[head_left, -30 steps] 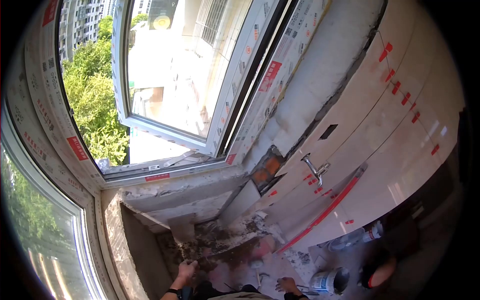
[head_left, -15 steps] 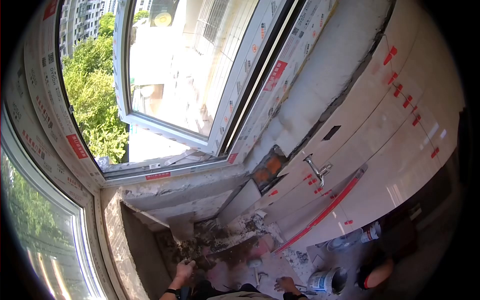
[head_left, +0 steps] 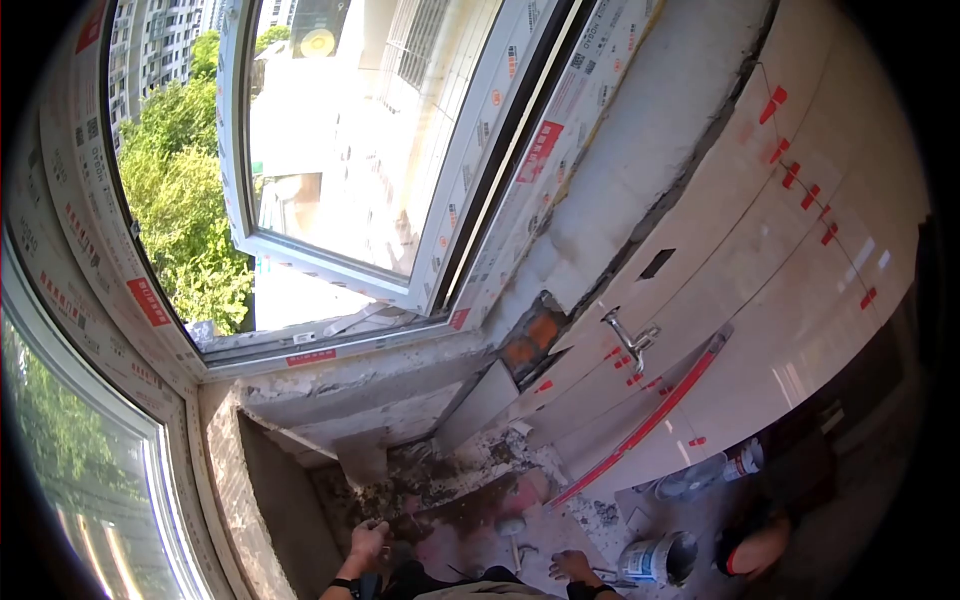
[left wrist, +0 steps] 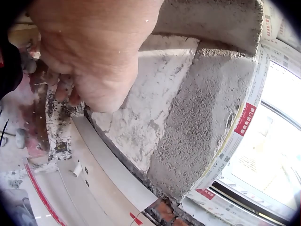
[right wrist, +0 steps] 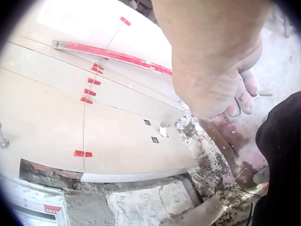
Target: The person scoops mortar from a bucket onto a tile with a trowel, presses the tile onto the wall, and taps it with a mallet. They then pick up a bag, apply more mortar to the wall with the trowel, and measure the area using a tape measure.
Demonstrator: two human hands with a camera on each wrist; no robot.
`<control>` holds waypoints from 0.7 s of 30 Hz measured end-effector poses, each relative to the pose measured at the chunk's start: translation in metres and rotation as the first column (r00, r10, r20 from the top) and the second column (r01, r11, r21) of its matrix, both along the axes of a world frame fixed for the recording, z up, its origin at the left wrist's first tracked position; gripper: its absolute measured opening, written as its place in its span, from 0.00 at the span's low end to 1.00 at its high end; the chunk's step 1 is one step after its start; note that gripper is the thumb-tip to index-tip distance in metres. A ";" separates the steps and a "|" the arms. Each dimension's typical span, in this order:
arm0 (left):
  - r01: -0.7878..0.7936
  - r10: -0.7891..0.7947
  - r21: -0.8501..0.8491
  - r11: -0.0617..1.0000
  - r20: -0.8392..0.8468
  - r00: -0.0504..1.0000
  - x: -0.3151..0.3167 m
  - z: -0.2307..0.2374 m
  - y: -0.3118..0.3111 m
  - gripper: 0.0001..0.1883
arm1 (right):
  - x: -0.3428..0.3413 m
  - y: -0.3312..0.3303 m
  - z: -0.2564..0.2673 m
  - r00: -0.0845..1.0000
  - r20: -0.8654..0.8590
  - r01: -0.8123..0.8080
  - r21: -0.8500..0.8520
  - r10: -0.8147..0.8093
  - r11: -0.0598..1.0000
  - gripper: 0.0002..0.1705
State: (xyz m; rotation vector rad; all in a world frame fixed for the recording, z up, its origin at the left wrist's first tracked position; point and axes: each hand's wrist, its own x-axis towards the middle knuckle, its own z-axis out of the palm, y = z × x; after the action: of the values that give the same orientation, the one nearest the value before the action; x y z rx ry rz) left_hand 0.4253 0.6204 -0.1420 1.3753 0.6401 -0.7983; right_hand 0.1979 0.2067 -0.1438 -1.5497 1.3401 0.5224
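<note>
In the head view my left hand (head_left: 369,542) hangs low in front of me, its fingers loosely curled. The left wrist view shows that hand (left wrist: 96,56) from behind, fingertips partly hidden by the palm and nothing visible in them. My right hand (head_left: 572,567) is lowered on the other side, with relaxed, slightly bent fingers. Its fingers (right wrist: 245,101) look bare in the right wrist view. On the floor between the hands lie a mallet with a grey head (head_left: 511,526) and a hammer (head_left: 524,550). A bucket (head_left: 645,563) stands to the right of my right hand.
An open window sash (head_left: 428,270) is ahead. The tiled wall (head_left: 740,330) at right carries red wedges, a tap (head_left: 632,343) and a leaning red straightedge (head_left: 650,425). Rubble and mortar (head_left: 470,465) cover the corner floor. Another person's limb (head_left: 762,548) shows at lower right.
The head view shifts slightly, and both hands stay low in much the same pose. The other person's limb at lower right changes position a little.
</note>
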 end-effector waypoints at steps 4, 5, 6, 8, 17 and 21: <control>-0.006 0.004 -0.063 0.998 -0.037 0.999 0.003 -0.007 -0.002 0.07 | 0.003 0.000 0.003 1.000 0.010 -0.007 -0.012 0.007 1.000 0.16; -0.002 0.000 -0.062 0.998 -0.039 0.999 0.003 -0.006 -0.002 0.07 | 0.005 0.000 0.005 1.000 0.004 -0.014 -0.019 0.014 1.000 0.16; 0.001 -0.003 -0.062 0.998 -0.040 0.999 0.004 -0.004 -0.002 0.08 | 0.008 0.001 0.009 1.000 -0.002 -0.023 -0.026 0.023 0.999 0.16; -0.006 0.002 -0.084 0.996 -0.044 0.999 0.004 -0.013 -0.002 0.07 | 0.013 0.006 0.019 1.000 -0.004 -0.030 -0.043 0.030 0.999 0.16; -0.019 0.017 -0.075 0.997 -0.024 1.000 0.003 -0.017 -0.002 0.07 | 0.013 0.000 0.015 0.998 0.029 -0.050 -0.010 0.050 0.999 0.18; 0.003 -0.004 -0.059 0.998 -0.018 1.000 0.003 -0.009 0.000 0.06 | 0.011 -0.003 0.008 0.998 0.022 -0.052 -0.010 0.052 0.999 0.18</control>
State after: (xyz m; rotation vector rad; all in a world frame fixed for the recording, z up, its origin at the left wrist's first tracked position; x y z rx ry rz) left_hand 0.4283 0.6199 -0.1507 1.3177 0.6237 -0.8265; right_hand 0.2089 0.2041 -0.1361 -1.5977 1.2900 0.5304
